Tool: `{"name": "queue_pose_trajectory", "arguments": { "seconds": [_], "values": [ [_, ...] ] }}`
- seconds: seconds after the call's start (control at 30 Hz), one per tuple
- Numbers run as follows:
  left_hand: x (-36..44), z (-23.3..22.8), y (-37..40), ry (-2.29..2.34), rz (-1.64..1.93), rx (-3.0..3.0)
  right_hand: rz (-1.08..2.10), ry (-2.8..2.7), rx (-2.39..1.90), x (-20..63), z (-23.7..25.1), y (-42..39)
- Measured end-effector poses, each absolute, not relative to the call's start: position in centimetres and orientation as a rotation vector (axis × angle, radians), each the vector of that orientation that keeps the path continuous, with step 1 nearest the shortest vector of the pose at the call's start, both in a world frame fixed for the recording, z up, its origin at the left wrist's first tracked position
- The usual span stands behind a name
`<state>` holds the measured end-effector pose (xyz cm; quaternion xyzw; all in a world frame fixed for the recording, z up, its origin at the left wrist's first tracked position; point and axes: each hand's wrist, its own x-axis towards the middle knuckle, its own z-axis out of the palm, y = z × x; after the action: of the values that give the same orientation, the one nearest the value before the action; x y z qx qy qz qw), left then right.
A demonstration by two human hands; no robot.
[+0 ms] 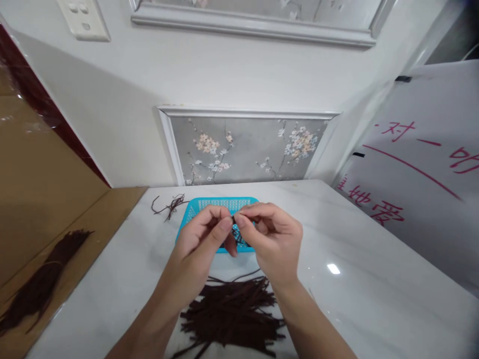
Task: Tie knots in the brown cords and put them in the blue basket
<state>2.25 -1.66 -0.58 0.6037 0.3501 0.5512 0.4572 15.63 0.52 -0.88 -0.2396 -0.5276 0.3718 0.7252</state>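
My left hand and my right hand meet above a blue plastic basket on a white marble table. Thumbs and forefingers of both hands pinch one short dark brown cord between them. The cord's lower end hangs behind my fingers toward the basket. A heap of the same dark brown cords lies on the table between my forearms, close to the near edge.
A few loose cords lie left of the basket. A long bundle of brown cords rests on a brown surface at the left. A white board with red writing leans at the right. A wall with floral panels stands behind.
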Motion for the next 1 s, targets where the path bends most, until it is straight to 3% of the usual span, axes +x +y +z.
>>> {"name": "queue_pose_trajectory", "arguments": {
  "seconds": [0.13, 0.37, 0.6, 0.77, 1.0],
  "values": [
    [2.2, -1.1, -1.1, 0.819, 1.448, 1.694, 0.691, -1.179, -0.515, 15.8, -1.3, 0.7],
    [2.3, -1.9, 1.1, 0.828, 2.121, 2.292, 0.820, -1.120, -0.556, 16.0, -1.5, 1.1],
    [1.9, -2.2, 1.5, 0.819, 2.178, 2.325, 0.941, -1.060, -0.491, 15.2, -2.5, 1.6],
    [1.9, -2.2, 1.4, 0.810, 2.142, 2.198, 0.854, -1.111, -0.499, 15.2, -2.6, 1.5],
    [2.7, -1.8, -0.1, 1.198, 2.038, 2.099, 0.736, -1.295, -0.539, 15.6, -2.7, 2.1]
  ]
}}
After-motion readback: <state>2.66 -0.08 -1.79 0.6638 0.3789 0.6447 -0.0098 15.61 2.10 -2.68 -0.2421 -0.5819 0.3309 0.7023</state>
